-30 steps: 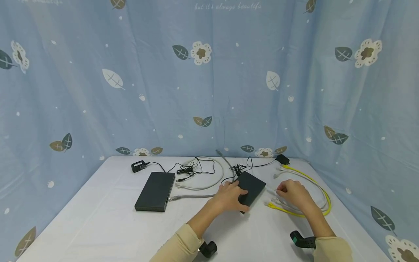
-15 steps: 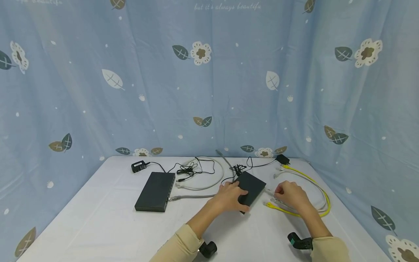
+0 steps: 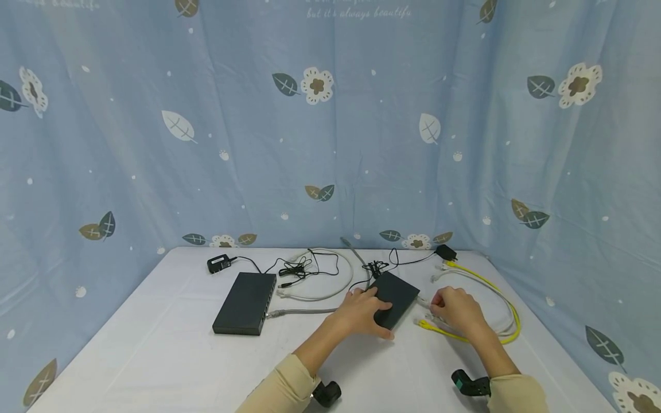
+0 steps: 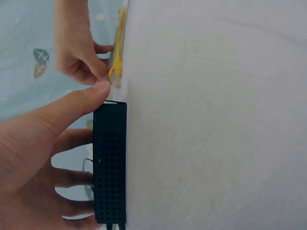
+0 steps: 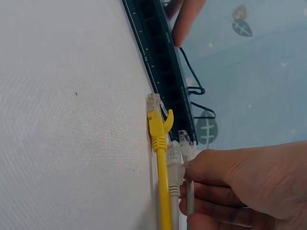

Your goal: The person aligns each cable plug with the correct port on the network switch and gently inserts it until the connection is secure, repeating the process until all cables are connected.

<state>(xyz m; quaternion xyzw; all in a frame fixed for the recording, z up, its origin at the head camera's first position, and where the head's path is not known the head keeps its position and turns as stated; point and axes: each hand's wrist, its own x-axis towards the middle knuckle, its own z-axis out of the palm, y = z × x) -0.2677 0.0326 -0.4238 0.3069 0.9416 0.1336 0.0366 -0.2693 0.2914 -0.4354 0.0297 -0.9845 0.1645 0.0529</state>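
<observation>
In the head view my left hand (image 3: 361, 312) spans a small black network switch (image 3: 397, 298), fingers over its top and thumb at its near corner. The left wrist view shows the thumb tip right at the corner of the switch's vented side (image 4: 111, 163). My right hand (image 3: 457, 310) pinches a pale grey network cable just behind its clear plug (image 5: 184, 138). That plug overlaps the end of the port row (image 5: 165, 72) in the right wrist view. Beside it lie a yellow cable's plug (image 5: 156, 120) and a white cable's plug (image 5: 174, 155).
A larger black switch (image 3: 245, 304) lies at the left, with a grey cable (image 3: 304, 311) by its ports. Behind are two black power adapters (image 3: 219, 263) with thin leads and a coiled pale cable (image 3: 348, 281). The yellow cable (image 3: 508, 298) curves right of the right hand.
My right hand has moved left with the cable, bringing its plug close to the small switch's ports. The left hand stays on the switch.
</observation>
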